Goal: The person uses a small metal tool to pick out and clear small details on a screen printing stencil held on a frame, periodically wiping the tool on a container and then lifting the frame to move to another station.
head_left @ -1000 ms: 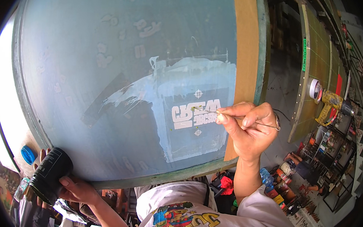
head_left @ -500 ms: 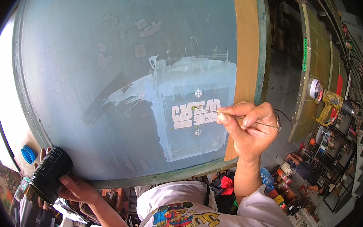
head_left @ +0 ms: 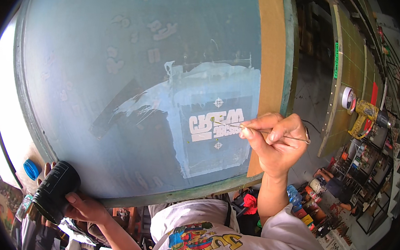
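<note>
A large blue-green printing screen [head_left: 90,83] stretches out in front of me, with pale lettering [head_left: 214,124] in a lighter rectangular patch near its lower right. My right hand [head_left: 279,138] pinches a thin stick-like tool [head_left: 286,136] between thumb and fingers. The tool's fine tip reaches left over the lettering; whether it touches the surface I cannot tell. At the lower left, my left hand [head_left: 80,207] is wrapped round a tilted black jar [head_left: 57,191] beside the frame's corner. What the jar contains is hidden.
Brown tape [head_left: 271,60] runs down the screen's right side. A blue cap [head_left: 31,169] lies near the jar. To the right are a leaning framed panel [head_left: 350,61], a yellow power drill [head_left: 365,117] and a tape roll [head_left: 348,97]. Another person [head_left: 334,185] appears farther right.
My right hand has shifted slightly right and down, and more of the thin tool shows over the lettering. The left hand and the black jar stay in place.
</note>
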Demonstrator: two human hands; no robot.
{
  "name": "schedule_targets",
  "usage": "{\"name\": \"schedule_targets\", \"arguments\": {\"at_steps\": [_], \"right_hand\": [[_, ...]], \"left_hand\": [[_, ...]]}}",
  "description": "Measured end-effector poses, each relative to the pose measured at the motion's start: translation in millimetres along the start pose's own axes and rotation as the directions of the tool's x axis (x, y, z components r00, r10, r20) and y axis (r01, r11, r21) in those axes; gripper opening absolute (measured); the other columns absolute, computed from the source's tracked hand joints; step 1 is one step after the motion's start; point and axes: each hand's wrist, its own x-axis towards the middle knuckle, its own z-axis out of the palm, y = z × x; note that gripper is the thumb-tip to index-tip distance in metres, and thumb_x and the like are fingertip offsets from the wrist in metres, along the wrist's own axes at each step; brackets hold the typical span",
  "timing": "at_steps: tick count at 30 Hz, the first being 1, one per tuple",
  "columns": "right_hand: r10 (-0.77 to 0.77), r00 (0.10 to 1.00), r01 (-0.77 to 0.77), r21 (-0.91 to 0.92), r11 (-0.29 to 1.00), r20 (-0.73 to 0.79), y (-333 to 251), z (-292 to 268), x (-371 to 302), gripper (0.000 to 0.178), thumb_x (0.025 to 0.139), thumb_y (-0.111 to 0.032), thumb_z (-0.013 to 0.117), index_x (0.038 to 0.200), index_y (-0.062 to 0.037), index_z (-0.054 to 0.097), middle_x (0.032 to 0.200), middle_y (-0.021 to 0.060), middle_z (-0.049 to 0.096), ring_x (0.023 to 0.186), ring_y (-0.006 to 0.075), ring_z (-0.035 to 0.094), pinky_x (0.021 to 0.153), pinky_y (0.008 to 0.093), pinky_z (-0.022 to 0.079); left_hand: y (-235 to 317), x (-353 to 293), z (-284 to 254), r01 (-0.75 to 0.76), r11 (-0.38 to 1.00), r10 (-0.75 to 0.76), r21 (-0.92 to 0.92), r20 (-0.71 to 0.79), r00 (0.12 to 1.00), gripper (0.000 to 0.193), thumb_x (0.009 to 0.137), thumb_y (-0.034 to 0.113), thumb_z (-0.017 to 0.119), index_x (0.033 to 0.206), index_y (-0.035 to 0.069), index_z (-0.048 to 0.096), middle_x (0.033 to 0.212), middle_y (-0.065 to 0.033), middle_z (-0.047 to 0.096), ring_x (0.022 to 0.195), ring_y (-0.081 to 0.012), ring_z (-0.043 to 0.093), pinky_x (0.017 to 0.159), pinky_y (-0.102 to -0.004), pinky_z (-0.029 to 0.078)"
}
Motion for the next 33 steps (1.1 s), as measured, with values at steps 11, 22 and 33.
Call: {"name": "schedule_targets", "arguments": {"at_steps": [11,22,33], "right_hand": [[-0.008,1.000,0.009,-0.035,0.999,0.025,-1.3,2.4,2.3,0.032,0.077,0.020,0.066,0.083,-0.0030,0.044,0.084,0.0235,0.068,0.084,0.0268,0.071,0.073,0.0351,0.061],[0.006,1.000,-0.006,0.012,1.000,0.014,0.4,-0.9,-0.4,0.033,0.077,0.020,0.066,0.083,-0.0032,0.044,0.084,0.0238,0.068,0.084,0.0269,0.071,0.073,0.0350,0.061],[0.005,0.999,-0.005,-0.017,1.000,0.043,-1.5,-0.2,0.8,0.033,0.077,0.020,0.066,0.083,-0.0033,0.044,0.084,0.0230,0.068,0.085,0.0271,0.071,0.073,0.0349,0.061]], "left_hand": [[-2.5,-2.4,-1.7,0.009,0.999,-0.010,-0.047,-0.017,1.000,0.059,0.095,0.034,0.058,0.139,0.000,0.036,0.139,-0.0249,0.046,0.126,-0.0357,0.050,0.103,-0.0475,0.046],[1.7,-1.5,4.7,0.023,1.000,-0.023,-0.005,-0.073,0.997,0.064,0.094,0.042,0.056,0.135,-0.006,0.041,0.136,-0.0251,0.048,0.126,-0.0390,0.049,0.105,-0.0509,0.042],[-0.9,-1.5,0.6,0.012,0.999,-0.013,-0.052,-0.022,1.000,0.058,0.096,0.036,0.057,0.137,-0.002,0.038,0.139,-0.0249,0.046,0.126,-0.0353,0.049,0.104,-0.0466,0.044]]}}
